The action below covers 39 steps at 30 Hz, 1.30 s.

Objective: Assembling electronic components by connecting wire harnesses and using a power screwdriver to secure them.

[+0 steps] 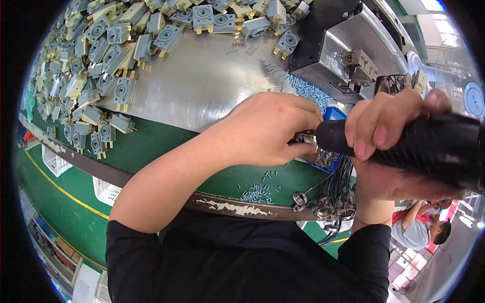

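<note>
My right hand (379, 126) is wrapped around a black power screwdriver (434, 144), whose narrow nose points left. At that nose my left hand (278, 129) pinches a small shiny metal part (305, 137), largely hidden by the fingers. Behind the left hand lie many blue screws (309, 92) on a steel sheet (177, 86), beside loose springs (275, 74). Below the screwdriver's nose sits a blue tray (328, 160) of small metal pieces. Round metal cups (300, 199) on black wires hang at the table's near edge.
Grey square parts with brass prongs (121, 91) are heaped at the left and back. An angled metal fixture (348, 50) stands at the back right. More screws (257, 194) lie near the front edge. White baskets (105, 191) stand on the floor; another person (417, 230) is at right.
</note>
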Tool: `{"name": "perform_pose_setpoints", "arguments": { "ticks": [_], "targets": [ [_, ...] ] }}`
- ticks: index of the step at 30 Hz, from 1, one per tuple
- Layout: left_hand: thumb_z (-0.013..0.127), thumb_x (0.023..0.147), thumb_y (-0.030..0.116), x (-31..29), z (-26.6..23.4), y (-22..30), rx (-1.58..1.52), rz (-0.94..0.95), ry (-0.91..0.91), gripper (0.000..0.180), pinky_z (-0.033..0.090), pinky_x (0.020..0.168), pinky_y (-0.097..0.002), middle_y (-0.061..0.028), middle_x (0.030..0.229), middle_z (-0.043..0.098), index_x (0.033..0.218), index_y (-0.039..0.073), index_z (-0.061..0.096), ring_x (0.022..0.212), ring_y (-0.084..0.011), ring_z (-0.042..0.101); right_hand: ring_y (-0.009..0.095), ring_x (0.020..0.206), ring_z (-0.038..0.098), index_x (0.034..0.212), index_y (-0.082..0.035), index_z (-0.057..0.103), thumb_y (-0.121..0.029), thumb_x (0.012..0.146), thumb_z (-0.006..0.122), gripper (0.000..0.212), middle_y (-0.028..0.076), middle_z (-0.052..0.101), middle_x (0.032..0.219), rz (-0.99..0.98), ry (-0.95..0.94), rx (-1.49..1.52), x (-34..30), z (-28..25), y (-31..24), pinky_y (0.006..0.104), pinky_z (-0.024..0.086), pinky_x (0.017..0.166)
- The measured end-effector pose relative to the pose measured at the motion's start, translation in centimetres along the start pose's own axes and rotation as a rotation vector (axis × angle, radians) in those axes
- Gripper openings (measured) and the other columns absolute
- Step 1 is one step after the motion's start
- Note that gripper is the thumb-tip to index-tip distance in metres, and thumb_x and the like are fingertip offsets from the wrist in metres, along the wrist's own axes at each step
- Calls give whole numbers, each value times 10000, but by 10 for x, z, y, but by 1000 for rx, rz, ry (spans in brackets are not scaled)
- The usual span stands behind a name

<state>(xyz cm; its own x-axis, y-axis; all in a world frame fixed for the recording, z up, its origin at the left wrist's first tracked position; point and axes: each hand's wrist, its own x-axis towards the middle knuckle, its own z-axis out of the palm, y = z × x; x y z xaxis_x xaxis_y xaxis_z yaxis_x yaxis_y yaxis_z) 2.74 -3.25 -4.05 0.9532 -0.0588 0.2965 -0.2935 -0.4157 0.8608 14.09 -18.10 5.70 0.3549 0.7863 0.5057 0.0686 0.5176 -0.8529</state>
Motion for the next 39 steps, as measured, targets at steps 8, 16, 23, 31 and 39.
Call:
{"name": "perform_pose_setpoints", "arguments": {
  "ticks": [8,16,23,31,39],
  "targets": [
    [827,812,262,1,3,0,-30,-30,0,289,571,819,-463,-81,1014,712,997,64,728,969,-344,712,175,578,572,1346,-98,476,-846,804,661,942,40,565,828,-21,-87,-67,0,-2,5,344,491,546],
    [830,806,254,1,-1,1,-37,-43,-34,286,570,812,-463,-88,991,704,983,59,719,965,-346,708,171,574,565,1462,-72,395,-841,815,663,1041,37,557,811,-29,-100,-13,7,-5,4,335,485,538],
    [822,817,246,5,-1,-1,-35,2,-32,288,572,837,-442,-73,1063,733,1038,75,755,979,-328,714,162,574,559,1592,-42,304,-838,833,659,1156,31,546,792,-79,-67,62,19,-8,-6,329,478,536],
    [853,779,213,1,4,-7,33,216,67,349,577,871,-433,-85,1063,743,1088,81,760,1010,-332,708,261,756,635,1614,4,229,-928,812,540,1268,106,599,907,238,225,-375,20,-16,-43,406,510,762],
    [922,717,147,-3,20,12,110,418,142,349,592,874,-432,-119,984,757,1006,45,758,941,-337,733,301,1245,634,1646,33,166,-542,1092,483,858,220,615,1356,333,85,-473,-8,-31,-60,447,482,1110]
  ]
}}
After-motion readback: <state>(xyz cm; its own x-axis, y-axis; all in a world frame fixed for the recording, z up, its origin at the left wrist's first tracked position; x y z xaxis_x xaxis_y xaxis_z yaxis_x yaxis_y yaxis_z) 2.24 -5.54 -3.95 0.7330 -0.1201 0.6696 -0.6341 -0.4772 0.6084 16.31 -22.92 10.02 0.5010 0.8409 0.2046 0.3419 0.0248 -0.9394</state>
